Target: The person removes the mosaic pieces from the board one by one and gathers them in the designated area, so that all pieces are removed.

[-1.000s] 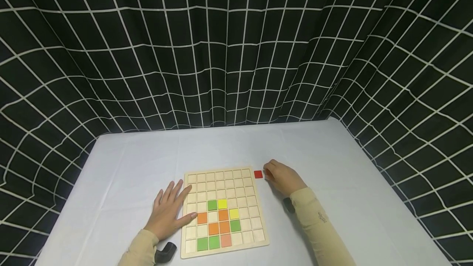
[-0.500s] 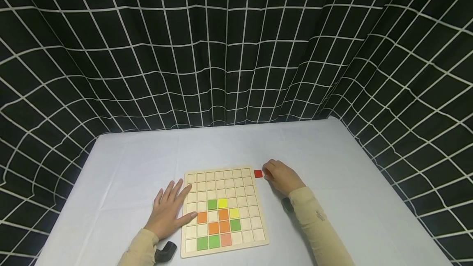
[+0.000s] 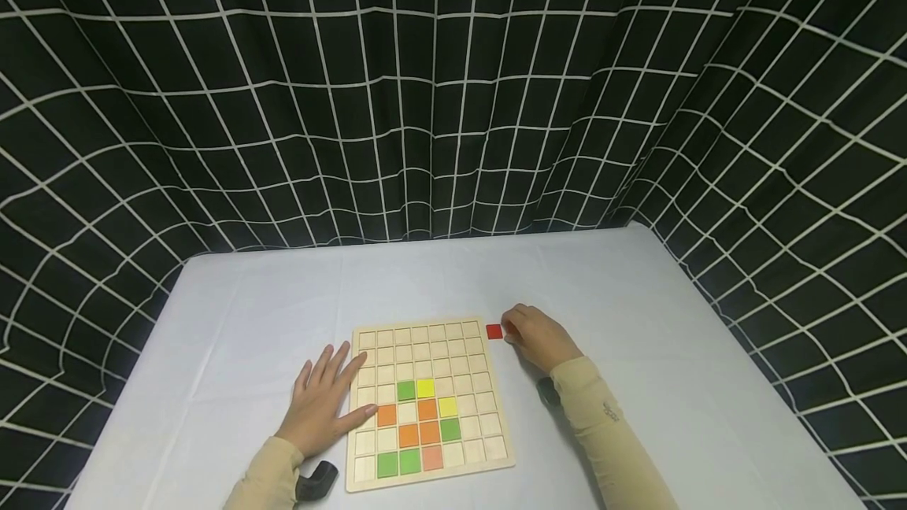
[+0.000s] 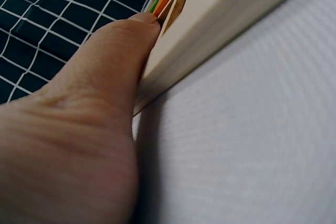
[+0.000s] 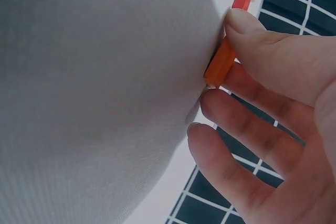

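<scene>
My left hand [image 3: 317,408] lies with spread fingers over the left edge of a wooden grid board [image 3: 473,375]. In the left wrist view, its thumb [image 4: 118,43] touches the board's side and rim. My right hand [image 3: 542,339] is low over the cloth beyond the board's upper right corner. Its thumb and fingers pinch an orange square tile [image 5: 220,65], seen edge-on in the right wrist view and hidden from the head view. Beside those fingertips, a red tile [image 3: 494,331] lies by the board's corner.
Several green, orange, yellow and pink tiles sit in the board's cells, among them a yellow tile [image 3: 425,388] and a pink tile [image 3: 432,458]. White cloth covers the table [image 3: 283,297]. A dark gridded curtain [image 3: 425,101] hangs behind and at both sides.
The right hand has shifted very slightly left toward the red tile. The left hand and the tiles on the board stay in place.
</scene>
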A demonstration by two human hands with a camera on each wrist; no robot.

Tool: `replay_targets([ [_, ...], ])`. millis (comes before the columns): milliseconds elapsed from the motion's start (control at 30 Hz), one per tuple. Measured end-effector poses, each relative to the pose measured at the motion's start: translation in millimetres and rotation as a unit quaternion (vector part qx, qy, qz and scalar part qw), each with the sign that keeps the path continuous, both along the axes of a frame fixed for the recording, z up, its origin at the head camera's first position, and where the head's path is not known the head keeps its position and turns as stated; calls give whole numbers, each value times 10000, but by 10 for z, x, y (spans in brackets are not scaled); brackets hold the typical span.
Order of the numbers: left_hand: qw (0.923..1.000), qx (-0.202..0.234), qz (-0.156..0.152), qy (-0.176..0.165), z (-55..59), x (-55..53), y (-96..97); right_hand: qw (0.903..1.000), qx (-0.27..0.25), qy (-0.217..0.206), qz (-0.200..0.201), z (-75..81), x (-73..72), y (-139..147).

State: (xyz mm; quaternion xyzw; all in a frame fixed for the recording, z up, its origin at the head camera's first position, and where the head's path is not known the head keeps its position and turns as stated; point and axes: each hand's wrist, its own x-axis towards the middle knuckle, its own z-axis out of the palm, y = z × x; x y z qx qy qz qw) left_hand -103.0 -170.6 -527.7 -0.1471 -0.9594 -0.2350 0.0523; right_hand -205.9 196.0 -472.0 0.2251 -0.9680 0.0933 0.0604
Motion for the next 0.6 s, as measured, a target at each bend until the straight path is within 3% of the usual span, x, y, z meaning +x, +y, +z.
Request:
replay_targets([
  [600,10000,-38,49,-44,-7,0,1,9990,-229,-261,-267,-24,-29,-15],
])
